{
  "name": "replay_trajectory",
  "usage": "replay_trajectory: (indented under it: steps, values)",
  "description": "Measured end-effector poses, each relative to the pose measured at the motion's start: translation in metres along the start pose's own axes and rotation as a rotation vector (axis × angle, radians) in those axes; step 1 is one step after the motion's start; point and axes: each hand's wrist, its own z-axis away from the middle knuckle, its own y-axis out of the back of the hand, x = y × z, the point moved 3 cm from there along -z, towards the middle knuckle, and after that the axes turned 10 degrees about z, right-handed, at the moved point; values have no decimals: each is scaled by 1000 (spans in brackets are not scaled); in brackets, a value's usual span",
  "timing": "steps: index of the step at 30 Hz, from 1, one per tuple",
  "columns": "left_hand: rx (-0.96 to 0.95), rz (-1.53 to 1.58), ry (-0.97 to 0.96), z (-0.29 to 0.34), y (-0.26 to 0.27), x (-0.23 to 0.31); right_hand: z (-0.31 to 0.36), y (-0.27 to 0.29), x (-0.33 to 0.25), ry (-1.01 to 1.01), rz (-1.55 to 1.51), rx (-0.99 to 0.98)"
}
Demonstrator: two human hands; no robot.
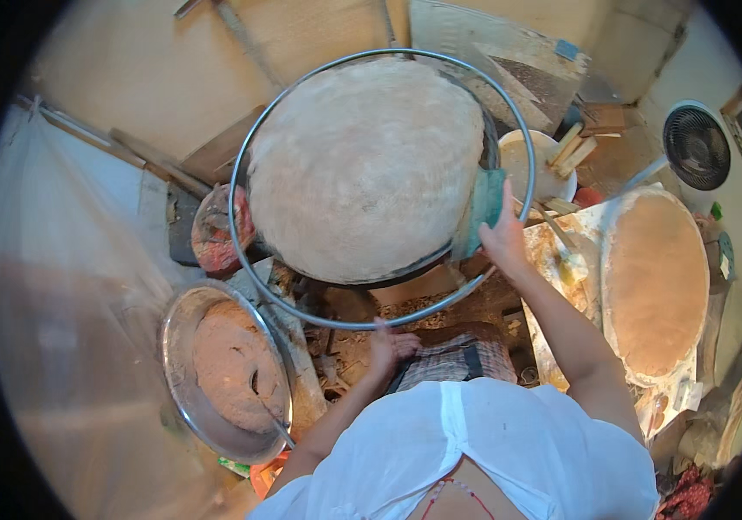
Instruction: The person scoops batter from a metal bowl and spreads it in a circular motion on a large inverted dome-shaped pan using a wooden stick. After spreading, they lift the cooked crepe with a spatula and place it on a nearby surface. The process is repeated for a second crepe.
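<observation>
A wide round griddle (360, 282) stands in front of me, its dark rim showing along the near edge. A pale, thin layer of batter (366, 165) covers most of its surface. At the griddle's right edge my right hand (503, 227) is closed on a green flat scraper (485, 199), which rests against the batter's edge. A grey metal hoop (260, 279) encircles the griddle, standing apart from it. My left hand (392, 348) is just below the near side of this hoop, fingers stretched to the right and holding nothing; the thumb is at or close to the hoop.
To the left, a metal basin (182, 334) holds pinkish-brown batter and a ladle handle (280, 426). A finished-looking round flatbread (657, 277) lies on a board at right. Behind it stands a fan (696, 146). A white bucket (516, 165) with wooden sticks sits beyond the hoop.
</observation>
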Motion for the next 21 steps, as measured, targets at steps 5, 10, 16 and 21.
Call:
replay_trajectory:
  steps: [5,10,16,21]
  values:
    - [-323,-590,118,6,18,-4,-2,0,-2,-28,56,-55]
    - [163,71,-72,-8,148,102,-7,-2,-10,9,90,-50]
    - [498,385,-284,-60,26,1,-7,-25,-18,26,118,-21]
    - [-376,-603,-126,-34,-73,-54,19,-64,-44,2,10,-69]
